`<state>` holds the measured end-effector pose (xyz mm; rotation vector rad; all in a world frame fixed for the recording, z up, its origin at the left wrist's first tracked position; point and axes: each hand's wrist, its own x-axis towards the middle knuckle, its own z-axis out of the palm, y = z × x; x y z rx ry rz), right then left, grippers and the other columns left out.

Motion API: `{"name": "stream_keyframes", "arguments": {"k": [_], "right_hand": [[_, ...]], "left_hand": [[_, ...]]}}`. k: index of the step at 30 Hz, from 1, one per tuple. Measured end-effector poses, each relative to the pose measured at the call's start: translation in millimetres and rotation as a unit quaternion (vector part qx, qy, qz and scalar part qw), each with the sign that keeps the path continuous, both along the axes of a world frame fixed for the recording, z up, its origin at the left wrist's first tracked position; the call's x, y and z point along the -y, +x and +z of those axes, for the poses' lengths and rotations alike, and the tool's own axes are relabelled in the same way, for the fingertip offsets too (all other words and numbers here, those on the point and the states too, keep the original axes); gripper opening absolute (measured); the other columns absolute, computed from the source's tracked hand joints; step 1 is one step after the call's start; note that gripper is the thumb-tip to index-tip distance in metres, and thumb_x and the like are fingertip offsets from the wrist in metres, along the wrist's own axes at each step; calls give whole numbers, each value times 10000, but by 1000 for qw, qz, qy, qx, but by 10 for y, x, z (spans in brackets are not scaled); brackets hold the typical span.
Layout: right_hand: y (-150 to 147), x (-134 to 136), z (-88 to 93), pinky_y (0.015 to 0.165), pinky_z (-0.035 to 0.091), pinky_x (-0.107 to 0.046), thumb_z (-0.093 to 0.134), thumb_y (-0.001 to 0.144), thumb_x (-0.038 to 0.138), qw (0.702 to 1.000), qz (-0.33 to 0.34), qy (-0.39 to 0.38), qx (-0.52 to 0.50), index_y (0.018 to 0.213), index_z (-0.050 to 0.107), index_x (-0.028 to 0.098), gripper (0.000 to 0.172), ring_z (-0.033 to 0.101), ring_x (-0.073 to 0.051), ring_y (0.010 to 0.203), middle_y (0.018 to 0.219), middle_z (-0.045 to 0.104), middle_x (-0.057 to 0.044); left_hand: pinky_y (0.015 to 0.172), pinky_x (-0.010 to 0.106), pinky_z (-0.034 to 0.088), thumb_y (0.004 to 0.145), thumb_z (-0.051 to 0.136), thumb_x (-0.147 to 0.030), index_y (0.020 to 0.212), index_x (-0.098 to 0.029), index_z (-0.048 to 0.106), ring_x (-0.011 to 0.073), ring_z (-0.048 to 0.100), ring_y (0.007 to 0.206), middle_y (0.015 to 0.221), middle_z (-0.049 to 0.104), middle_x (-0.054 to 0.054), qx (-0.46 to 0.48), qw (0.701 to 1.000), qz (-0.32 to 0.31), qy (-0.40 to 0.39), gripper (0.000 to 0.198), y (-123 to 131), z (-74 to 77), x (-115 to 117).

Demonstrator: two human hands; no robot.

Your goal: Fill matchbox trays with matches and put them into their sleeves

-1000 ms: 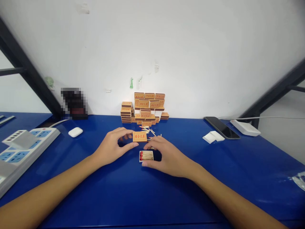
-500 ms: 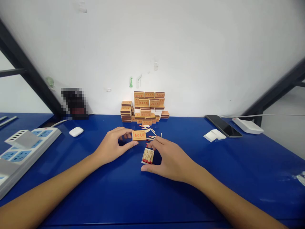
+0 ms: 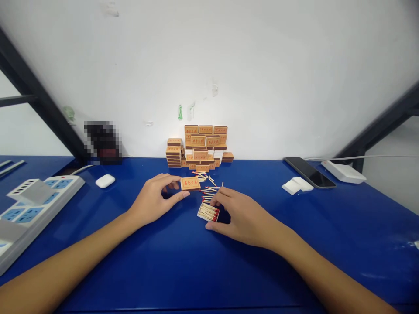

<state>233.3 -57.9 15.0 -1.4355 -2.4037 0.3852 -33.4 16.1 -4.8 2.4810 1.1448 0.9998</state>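
My left hand (image 3: 155, 197) grips an orange matchbox sleeve (image 3: 190, 184) with red lettering between thumb and fingers. Near the middle of the table, my right hand (image 3: 237, 214) has its thumb and fingers round a white matchbox tray (image 3: 208, 212). Red-tipped matches lie in the tray, their heads to the right. Loose matches (image 3: 206, 195) are scattered just behind the tray. Farther back, many matchboxes (image 3: 205, 141) are stacked against the wall, with a smaller column of boxes (image 3: 173, 156) at their left.
A power strip (image 3: 65, 192) with a charger lies at the left, near a white earphone case (image 3: 105, 181). Toward the right are white folded pieces (image 3: 297, 185), a dark phone (image 3: 309, 172) and a white flat device (image 3: 343, 172) on the blue table (image 3: 157, 270).
The tray has turned so that the match heads, which pointed toward me, now point right. My right hand has moved slightly right. My left hand has barely moved.
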Motion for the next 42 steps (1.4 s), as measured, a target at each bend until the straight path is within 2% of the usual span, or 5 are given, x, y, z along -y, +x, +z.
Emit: {"name": "stream_keyframes", "arguments": {"k": [6,12,19,35,42], "right_hand": [[135,-82,92,693,472,-317,747,913,388,997,-25,-31,-64,1022,678,220,212,629,-188,781,913,703,-25],[253,-203,62,697,508,-290,761,912,377,978,-8,-33,-207,1172,708,257,292,653,-158,830,1076,730,-23],[239,-250,2,682,533,-313,775,891,364,964,-17,-66,-257,1194,733,257,324,646,-164,811,1042,721,-37],[171,-226,-7,586,574,-296,781,885,385,942,-52,-28,-329,1206,725,259,349,639,-163,769,997,684,-43],[120,-225,-54,562,606,-280,806,859,365,930,-54,-26,-363,1188,731,265,352,615,-147,733,959,637,-27]], "left_hand": [[720,302,499,917,723,-519,1169,-190,730,174,609,776,895,691,27,14,999,-15,-48,414,3,7,-7],[764,287,509,924,733,-466,1227,-220,733,167,622,825,958,717,23,23,992,-70,-101,390,20,30,14],[759,280,498,909,756,-456,1257,-230,736,159,604,820,948,705,17,29,986,-87,-137,416,8,28,-9],[719,273,515,900,760,-462,1264,-183,731,151,610,765,911,714,25,77,970,-102,-207,460,39,22,30],[749,269,538,949,698,-503,1334,-174,710,178,698,835,927,781,62,144,936,-107,-304,506,37,-8,45]]}}
